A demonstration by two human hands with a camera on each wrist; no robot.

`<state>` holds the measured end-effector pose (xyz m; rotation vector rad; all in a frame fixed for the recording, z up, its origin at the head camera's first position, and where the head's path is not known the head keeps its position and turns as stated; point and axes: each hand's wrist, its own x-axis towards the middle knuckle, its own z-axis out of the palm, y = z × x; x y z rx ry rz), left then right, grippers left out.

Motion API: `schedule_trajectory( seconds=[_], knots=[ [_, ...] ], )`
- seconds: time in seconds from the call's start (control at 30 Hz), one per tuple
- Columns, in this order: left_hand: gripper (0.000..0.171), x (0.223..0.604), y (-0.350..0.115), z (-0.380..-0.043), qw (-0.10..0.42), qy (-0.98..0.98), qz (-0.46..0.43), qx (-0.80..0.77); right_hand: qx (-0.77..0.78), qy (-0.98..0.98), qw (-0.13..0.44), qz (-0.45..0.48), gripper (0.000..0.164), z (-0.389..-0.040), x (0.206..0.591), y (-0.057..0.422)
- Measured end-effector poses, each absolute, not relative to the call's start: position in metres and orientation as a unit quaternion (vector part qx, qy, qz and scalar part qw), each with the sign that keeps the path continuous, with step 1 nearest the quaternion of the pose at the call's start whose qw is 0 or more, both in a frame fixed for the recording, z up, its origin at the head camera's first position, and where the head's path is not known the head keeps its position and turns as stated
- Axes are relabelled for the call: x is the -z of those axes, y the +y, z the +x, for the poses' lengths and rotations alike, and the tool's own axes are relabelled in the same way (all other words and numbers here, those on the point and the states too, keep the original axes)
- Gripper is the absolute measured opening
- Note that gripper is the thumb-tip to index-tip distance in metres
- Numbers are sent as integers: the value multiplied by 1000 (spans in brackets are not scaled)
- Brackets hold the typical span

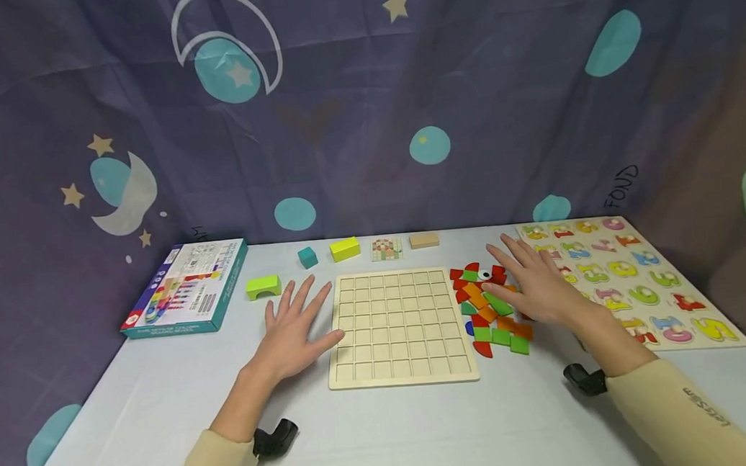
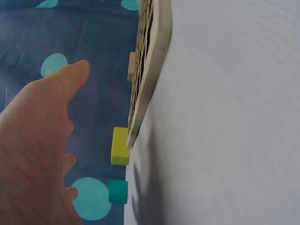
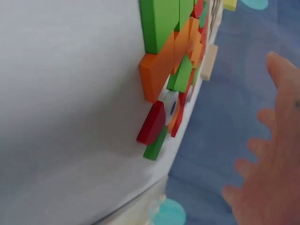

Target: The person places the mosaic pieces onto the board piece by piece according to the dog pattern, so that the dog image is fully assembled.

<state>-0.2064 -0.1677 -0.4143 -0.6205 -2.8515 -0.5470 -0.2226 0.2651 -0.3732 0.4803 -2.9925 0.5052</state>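
My left hand (image 1: 292, 340) is held with fingers spread beside the left edge of a wooden grid board (image 1: 399, 328); its thumb reaches toward that edge and nothing is in its grasp. Over on the other side, my right hand (image 1: 539, 286) hovers with spread fingers between the pile of coloured tiles (image 1: 500, 336) and a number puzzle board (image 1: 673, 342), also holding nothing. Red, orange, green and blue tiles lie loosely against the grid's right side, some partly hidden by the right hand. In the right wrist view, an orange tile (image 3: 154, 75) stands out near the pile's edge.
Along the back lie a teal cube (image 1: 307, 258), a yellow block (image 1: 345, 249), a patterned card (image 1: 387, 249) and a plain wooden block (image 1: 424, 241). A green arch block (image 1: 263, 287) and a boxed set (image 1: 185, 289) sit at the left. A dark curtain (image 1: 351, 104) hangs behind.
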Motion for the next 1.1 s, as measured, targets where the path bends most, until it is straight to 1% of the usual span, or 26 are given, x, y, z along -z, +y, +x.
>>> schedule_trajectory(
  seconds=[0.23,0.4,0.57,0.7,0.83,1.1],
  knots=[
    [82,424,-165,-218,60,-936,-266,224,-232,-958,0,169,77,-250,379,261],
    [81,428,-165,-221,34,-919,-297,256,-262,-947,-7,184,66,-265,379,259],
    [79,433,-167,-222,1,-920,-298,256,-278,-941,-19,191,52,-275,380,255],
    [77,435,-169,-224,-9,-918,-303,256,-288,-941,-29,175,44,-282,383,250],
    [77,437,-169,-225,-12,-913,-309,266,-295,-942,-37,155,41,-289,390,245],
    [76,440,-174,-224,-28,-919,-294,262,-296,-943,-51,140,35,-300,396,236]
  ],
)
